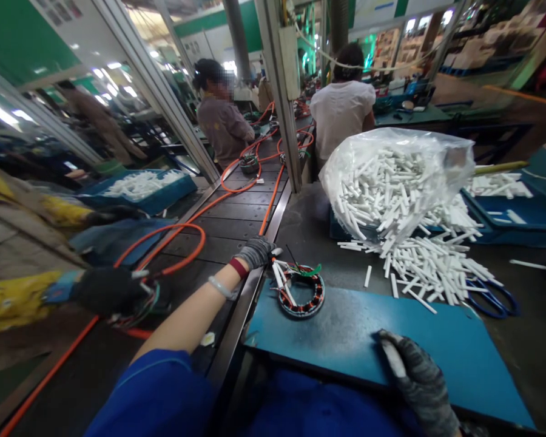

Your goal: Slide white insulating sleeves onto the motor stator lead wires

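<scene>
My left hand (pixel 257 252), in a grey glove, reaches forward and closes round the orange cable (pixel 269 206), where the cable meets the wire leads of a motor stator (pixel 303 308). The stator is a ring with dark windings and orange lacing. White sleeves cover some of its leads, and a green wire loops over its far side. It rests at the far left of the blue mat (pixel 346 340). My right hand (pixel 416 379), also gloved, is over the mat's near right part, apart from the stator. Its fingers are loosely bent, with nothing visible in them.
A clear bag (pixel 398 176) of white tubes spills a pile (pixel 437 267) beside blue scissors (pixel 495 300). A blue tray (pixel 523 218) stands at right. The conveyor (pixel 227 224) runs along my left. Across it, a co-worker's gloved hand (pixel 109 291) handles wires. A metal post (pixel 282 103) stands ahead.
</scene>
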`<state>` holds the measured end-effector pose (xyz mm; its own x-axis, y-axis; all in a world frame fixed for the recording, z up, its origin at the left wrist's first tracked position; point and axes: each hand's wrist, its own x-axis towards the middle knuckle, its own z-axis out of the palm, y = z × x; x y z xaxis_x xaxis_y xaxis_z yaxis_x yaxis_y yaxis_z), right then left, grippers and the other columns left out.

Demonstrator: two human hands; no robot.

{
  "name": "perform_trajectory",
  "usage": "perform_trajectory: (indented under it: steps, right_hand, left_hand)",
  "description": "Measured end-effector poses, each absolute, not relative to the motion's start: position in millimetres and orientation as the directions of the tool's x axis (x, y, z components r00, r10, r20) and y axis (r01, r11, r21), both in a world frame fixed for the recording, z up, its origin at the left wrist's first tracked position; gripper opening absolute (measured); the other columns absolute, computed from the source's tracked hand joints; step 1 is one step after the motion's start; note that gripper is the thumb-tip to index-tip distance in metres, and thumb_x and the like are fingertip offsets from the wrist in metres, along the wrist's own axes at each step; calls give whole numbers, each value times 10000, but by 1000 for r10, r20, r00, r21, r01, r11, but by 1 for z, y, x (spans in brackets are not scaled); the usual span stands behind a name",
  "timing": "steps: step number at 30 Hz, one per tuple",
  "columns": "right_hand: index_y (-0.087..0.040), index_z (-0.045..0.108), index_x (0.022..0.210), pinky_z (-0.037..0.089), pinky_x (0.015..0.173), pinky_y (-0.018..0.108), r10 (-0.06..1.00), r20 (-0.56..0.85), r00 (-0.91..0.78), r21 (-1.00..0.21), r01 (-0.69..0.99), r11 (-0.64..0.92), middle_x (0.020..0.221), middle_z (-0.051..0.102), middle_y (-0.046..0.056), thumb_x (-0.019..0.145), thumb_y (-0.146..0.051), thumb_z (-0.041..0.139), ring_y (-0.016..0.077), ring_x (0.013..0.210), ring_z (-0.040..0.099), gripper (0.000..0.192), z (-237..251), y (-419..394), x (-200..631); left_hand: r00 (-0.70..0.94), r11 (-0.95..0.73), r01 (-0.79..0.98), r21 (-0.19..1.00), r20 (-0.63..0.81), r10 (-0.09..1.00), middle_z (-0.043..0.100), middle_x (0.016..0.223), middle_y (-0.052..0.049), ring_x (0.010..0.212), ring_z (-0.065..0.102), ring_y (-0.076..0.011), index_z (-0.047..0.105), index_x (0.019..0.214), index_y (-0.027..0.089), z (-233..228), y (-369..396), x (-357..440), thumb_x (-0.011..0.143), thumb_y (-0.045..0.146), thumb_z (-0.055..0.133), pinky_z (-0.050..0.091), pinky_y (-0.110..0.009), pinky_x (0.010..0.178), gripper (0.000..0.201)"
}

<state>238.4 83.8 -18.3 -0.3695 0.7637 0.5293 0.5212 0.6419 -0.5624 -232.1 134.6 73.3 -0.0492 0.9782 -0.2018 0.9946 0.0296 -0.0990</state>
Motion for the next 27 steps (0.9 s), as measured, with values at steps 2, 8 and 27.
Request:
perform_trajectory:
  steps: [2, 8, 27]
  right_hand:
    - [-225, 794, 1109, 669, 854, 325, 755, 525, -393, -546, 524, 653, 1034, 831, 61, 1059, -407, 525, 223, 895, 806, 329, -18, 84, 239]
    - [-219, 781, 1120, 666, 843, 301, 718, 559, -415, -492, 531, 690, 1030, 831, 56, 1064, -367, 518, 206, 888, 806, 307, -15, 85, 239]
    - [-220, 805, 1055, 686, 817, 371, 800, 492, -345, -612, 516, 599, 991, 834, 75, 1043, -508, 514, 252, 861, 813, 409, -13, 85, 235]
  left_hand:
    - [-58, 33, 993, -113, -222, 973, 744, 982, -70, 956, 711, -210, 727, 1048, 136, 75, 134, -230, 1020, 450, 626, 568, -439, 939, 330]
    - [-114, 73, 984, -161, -262, 958, 759, 964, -116, 980, 726, -245, 749, 1008, 105, 84, 127, -225, 999, 383, 657, 563, -461, 944, 293]
    - [-229, 172, 969, -175, -387, 893, 741, 1008, -60, 921, 713, -190, 717, 1068, 132, 123, 73, -208, 1002, 365, 673, 597, -396, 887, 246]
